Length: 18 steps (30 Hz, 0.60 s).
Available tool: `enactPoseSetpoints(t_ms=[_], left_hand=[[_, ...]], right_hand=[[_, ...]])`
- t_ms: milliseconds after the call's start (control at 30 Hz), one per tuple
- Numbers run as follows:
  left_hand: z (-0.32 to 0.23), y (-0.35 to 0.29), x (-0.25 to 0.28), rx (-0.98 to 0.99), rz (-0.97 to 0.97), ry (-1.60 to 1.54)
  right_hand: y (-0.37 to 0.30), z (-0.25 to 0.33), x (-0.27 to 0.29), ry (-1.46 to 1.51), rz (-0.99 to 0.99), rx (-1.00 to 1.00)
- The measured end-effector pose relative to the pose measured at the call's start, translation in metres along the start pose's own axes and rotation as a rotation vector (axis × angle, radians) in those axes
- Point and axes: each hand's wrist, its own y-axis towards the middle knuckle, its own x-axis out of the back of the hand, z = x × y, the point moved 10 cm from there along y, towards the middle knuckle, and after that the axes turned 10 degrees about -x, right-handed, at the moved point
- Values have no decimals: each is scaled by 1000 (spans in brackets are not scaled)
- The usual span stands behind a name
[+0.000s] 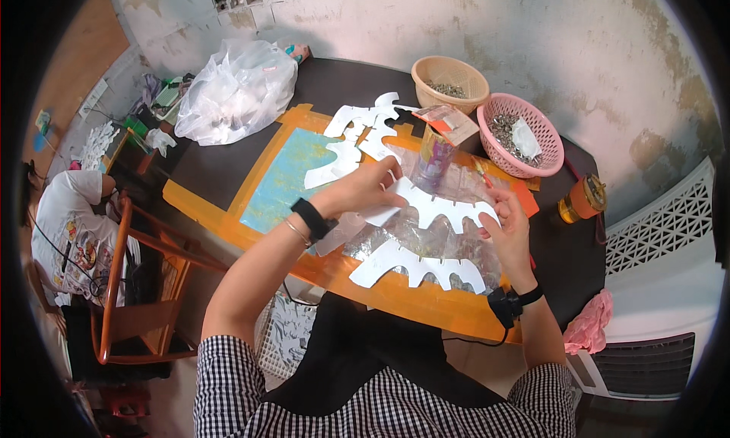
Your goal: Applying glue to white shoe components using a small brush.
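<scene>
Nearest us a spare cutout (418, 268) lies flat on the orange mat (426, 305). Just above it our left hand (363, 191) and right hand (508, 229) both pinch the ends of a white scalloped strip (437, 206), so we're mid-lineup, and next probably needs steady fingers. Further back sit the pink basket (532, 138) and tan bowl (450, 80).

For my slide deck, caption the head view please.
Both hands hold a white scalloped cutout above an orange-taped table.

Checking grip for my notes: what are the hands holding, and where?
Both hold one white scalloped paper cutout: left hand pinches its left end, right hand its right end.
</scene>
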Motion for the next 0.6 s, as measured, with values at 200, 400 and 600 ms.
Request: enactPoseSetpoints(t_ms=[200,400,600], left_hand=[[-30,-1,-30,-185,-106,559],[-18,-40,37,-68,-197,528],[-19,-92,14,-102,-228,688]], right_hand=[[-10,-8,7,-665,-109,296],[-22,14,-4,-866,-178,380],[-16,4,0,-773,-148,334]])
